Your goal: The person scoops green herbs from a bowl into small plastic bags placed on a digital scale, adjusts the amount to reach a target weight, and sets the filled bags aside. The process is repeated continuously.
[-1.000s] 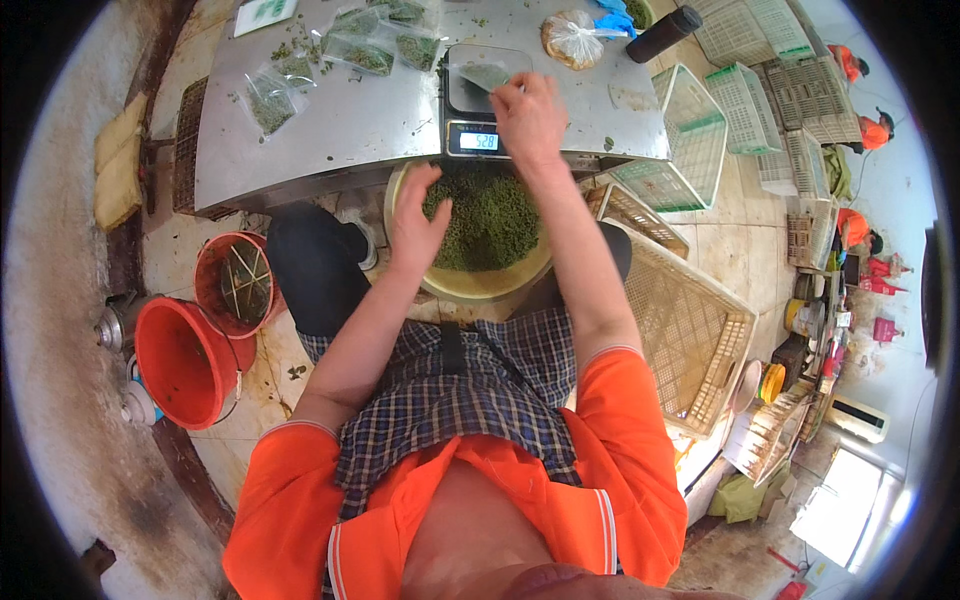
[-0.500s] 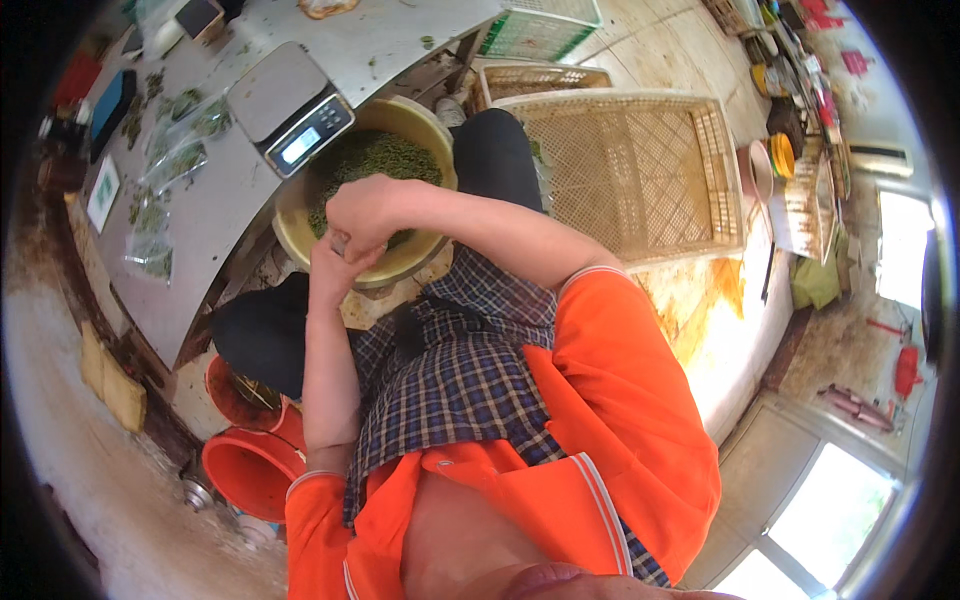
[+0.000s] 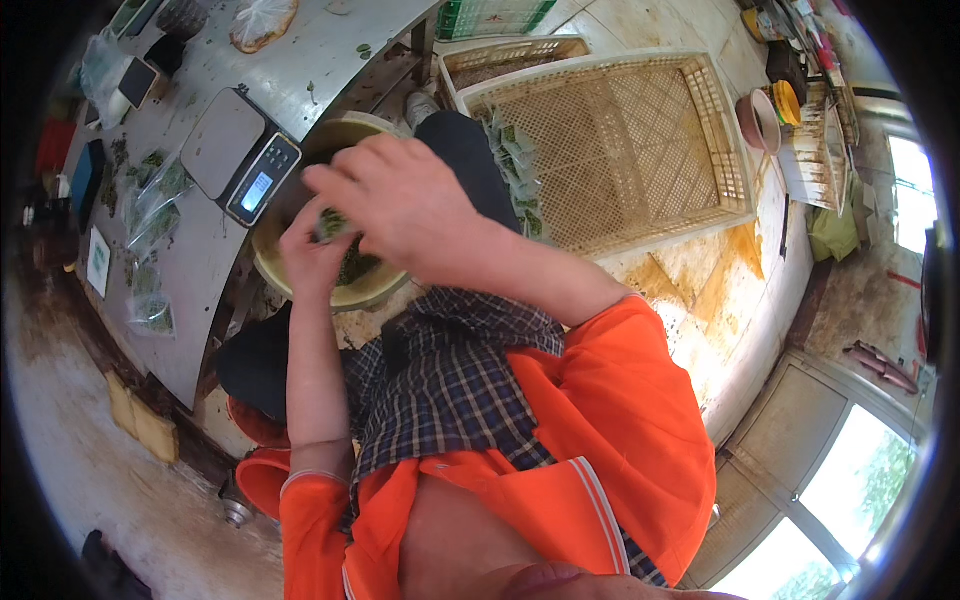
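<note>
My two hands meet above a yellow bowl (image 3: 345, 297) of loose green leaves that rests on my lap. In my left hand (image 3: 312, 258) is a small clear bag of green leaves (image 3: 332, 224), held by its lower part. From above, my right hand (image 3: 400, 205) curls its fingers over the bag's top. A grey digital scale (image 3: 240, 152) with a lit display stands on the metal table (image 3: 300, 60) just beyond the bowl; its pan is bare.
Several filled clear bags (image 3: 155, 190) lie on the table's left part. A large cream plastic crate (image 3: 620, 140) stands on the floor to the right, with small packets (image 3: 512, 160) heaped at its near corner. A red bucket (image 3: 255, 425) sits under my left elbow.
My right hand has come back from the scale and joined my left hand over the bowl on a small bag. My head has turned, so the table now runs up the left side.
</note>
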### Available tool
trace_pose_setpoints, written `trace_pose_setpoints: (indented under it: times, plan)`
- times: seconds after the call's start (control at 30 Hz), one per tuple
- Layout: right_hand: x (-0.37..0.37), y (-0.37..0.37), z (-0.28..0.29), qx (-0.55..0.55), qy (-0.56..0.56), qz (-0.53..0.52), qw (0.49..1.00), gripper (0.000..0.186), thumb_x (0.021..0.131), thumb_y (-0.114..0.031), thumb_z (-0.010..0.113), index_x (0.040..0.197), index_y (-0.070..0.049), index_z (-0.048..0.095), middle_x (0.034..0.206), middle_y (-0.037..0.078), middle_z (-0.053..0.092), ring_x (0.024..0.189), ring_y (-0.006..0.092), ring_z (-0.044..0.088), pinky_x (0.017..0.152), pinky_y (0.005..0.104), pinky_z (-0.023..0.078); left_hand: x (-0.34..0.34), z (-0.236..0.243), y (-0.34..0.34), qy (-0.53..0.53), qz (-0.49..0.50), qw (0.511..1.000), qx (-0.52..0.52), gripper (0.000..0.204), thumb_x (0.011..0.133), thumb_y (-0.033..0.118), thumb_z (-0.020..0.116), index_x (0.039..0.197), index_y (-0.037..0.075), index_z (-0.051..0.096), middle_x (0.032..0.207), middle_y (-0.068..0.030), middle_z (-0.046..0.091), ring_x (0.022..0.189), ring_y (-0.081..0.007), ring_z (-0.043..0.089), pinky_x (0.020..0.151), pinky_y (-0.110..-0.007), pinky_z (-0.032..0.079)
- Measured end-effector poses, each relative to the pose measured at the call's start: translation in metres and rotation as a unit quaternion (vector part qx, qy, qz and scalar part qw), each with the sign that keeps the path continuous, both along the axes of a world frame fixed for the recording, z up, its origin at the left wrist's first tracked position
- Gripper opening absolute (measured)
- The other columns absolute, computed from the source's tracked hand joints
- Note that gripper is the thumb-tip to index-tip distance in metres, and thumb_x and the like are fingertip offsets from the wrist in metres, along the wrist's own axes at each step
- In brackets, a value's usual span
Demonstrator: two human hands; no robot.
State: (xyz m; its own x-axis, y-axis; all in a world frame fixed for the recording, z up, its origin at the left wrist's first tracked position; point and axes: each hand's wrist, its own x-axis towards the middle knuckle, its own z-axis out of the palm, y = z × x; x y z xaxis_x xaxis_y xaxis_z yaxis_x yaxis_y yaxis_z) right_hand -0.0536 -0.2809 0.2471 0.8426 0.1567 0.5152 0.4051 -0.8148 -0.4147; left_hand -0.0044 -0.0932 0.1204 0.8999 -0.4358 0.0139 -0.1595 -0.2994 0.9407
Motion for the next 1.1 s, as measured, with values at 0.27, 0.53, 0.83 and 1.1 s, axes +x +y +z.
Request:
trace_pose_setpoints:
  times: [0.27,0.53,0.83,1.1]
  plan:
    - [-0.021,-0.158,-0.023,-0.019,0.225,-0.263,0.938,0.009,0.076,-0.018,0.066,0.083,-0.012,0.068,0.085,0.008,0.064,0.084,0.0293,0.062,0.071,0.041,0.05,0.025,0.037,-0.068,-0.034,0.003,0.999,-0.029,0.053,0.079,0.006,0.071,0.129,0.008,0.054,0.124,-0.0076,0.06,0.112,-0.0166,0.057,0.091,-0.03,0.046]
    - [0.029,-0.29,-0.27,-0.058,0.397,-0.439,0.804,0.017,0.083,-0.026,0.061,0.087,-0.011,0.068,0.088,0.016,0.068,0.083,0.0345,0.066,0.073,0.0438,0.053,-0.004,-0.058,-0.007,0.152,0.066,0.986,0.018,0.029,0.09,0.006,0.06,0.119,0.002,0.06,0.109,-0.007,0.065,0.101,-0.0137,0.061,0.088,-0.026,0.047]
    - [0.055,-0.26,-0.321,-0.069,0.392,-0.271,0.876,0.019,0.084,-0.026,0.057,0.093,-0.012,0.067,0.089,0.018,0.067,0.084,0.0372,0.064,0.074,0.0456,0.051,-0.03,-0.075,0.006,0.219,0.107,0.97,-0.028,0.025,0.092,0.004,0.056,0.116,-0.001,0.059,0.107,-0.0092,0.066,0.098,-0.0143,0.062,0.086,-0.025,0.048]
    - [0.041,-0.29,-0.319,-0.118,0.431,-0.293,0.845,0.023,0.089,-0.024,0.05,0.099,-0.009,0.065,0.093,0.019,0.067,0.088,0.0377,0.064,0.074,0.0473,0.051,-0.026,-0.082,-0.002,0.23,0.09,0.969,-0.034,0.025,0.092,0.003,0.056,0.116,-0.001,0.059,0.107,-0.0099,0.066,0.097,-0.0144,0.063,0.086,-0.026,0.049]
